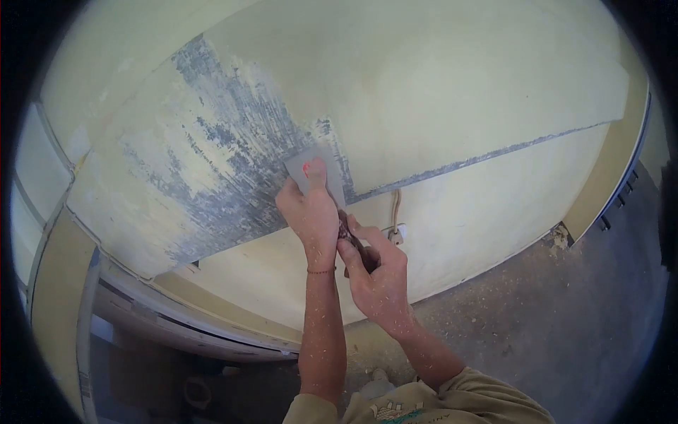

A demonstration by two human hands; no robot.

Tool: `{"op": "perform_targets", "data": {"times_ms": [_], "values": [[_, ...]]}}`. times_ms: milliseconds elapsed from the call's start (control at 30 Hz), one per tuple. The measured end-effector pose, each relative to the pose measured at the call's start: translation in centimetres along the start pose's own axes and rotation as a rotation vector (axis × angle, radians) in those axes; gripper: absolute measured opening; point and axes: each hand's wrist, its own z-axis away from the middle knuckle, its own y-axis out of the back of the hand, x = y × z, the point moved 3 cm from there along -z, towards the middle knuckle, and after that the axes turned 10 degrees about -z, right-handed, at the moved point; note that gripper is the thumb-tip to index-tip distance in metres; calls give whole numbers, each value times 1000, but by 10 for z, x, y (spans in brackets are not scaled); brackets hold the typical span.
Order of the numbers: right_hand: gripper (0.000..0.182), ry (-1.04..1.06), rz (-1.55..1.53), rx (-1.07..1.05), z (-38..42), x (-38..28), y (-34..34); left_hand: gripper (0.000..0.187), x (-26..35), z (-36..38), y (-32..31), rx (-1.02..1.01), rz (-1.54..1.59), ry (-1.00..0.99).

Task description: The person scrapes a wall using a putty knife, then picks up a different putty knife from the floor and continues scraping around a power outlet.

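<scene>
Both of my hands hold one scraper [335, 181] with a wide, flat grey blade and a dark handle. My left hand [311, 219] grips the blade, one finger with a reddish nail lying flat on its face. Lower down, my right hand [381, 283] is wrapped around the handle. The blade's far edge lies against the wall [459, 78], at the right side of a patchy scraped area [233, 155] where grey-blue shows through pale coating. Pale flecks speckle both forearms.
A cord [396, 206] runs down to a white wall fitting [397, 234] just right of my hands. A jagged grey-edged line [487, 155] crosses the wall rightward. Debris litters the grey floor [522, 318]. A panelled frame [60, 275] stands at left.
</scene>
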Motion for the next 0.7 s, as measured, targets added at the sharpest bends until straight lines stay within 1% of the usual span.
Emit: {"op": "perform_targets", "data": {"times_ms": [67, 133, 167, 200, 233, 267, 300, 333, 367, 400, 467, 533, 567, 600, 633, 700], "values": [[26, -8, -15, 6, -5, -9, -7, 28, 26, -10, 2, -38, 13, 42], [24, -16, -54, -6, -15, -21, -14, 28, 32, -22, -1, -76, 25, 90], [24, -29, -51, -3, -20, -20, -16, 30, 32, -27, -1, -35, -37, -10], [23, 82, -40, 6, -22, -21, -18, 33, 32, -30, 1, -1, -105, -107], [23, 198, -30, 17, -26, -24, -21, 35, 41, -40, 0, 29, -206, -121], [23, 191, -32, 25, -37, -36, -25, 38, 59, -52, -1, 61, -303, -143], [23, 180, 9, 1, -51, -57, -31, 38, 77, -57, -2, 58, -308, -138], [24, 175, 48, -26, -58, -72, -36, 39, 95, -62, -4, 15, -183, -85], [24, 175, 45, -26, -57, -72, -36, 40, 105, -64, -3, -30, -60, -34], [25, 192, 8, -5, -55, -66, -35, 40, 99, -62, 0, -30, -62, -37], [26, 223, -29, 9, -46, -48, -29, 38, 67, -58, 3, 39, -384, -132], [26, 170, -53, 24, -24, -25, -17, 37, 39, -32, 1, 65, -131, -256], [26, 183, -55, 20, -17, -24, -12, 37, 38, -19, 4, 30, -124, -136], [27, 98, -20, 8, -12, -21, -8, 36, 36, -11, 6, -9, -119, -14], [28, 11, 15, -2, -10, -19, -5, 36, 33, -12, 6, -8, -113, -22], [28, 31, 26, -1, -9, -21, -4, 36, 21, -15, 5, -34, -113, 73]]}}
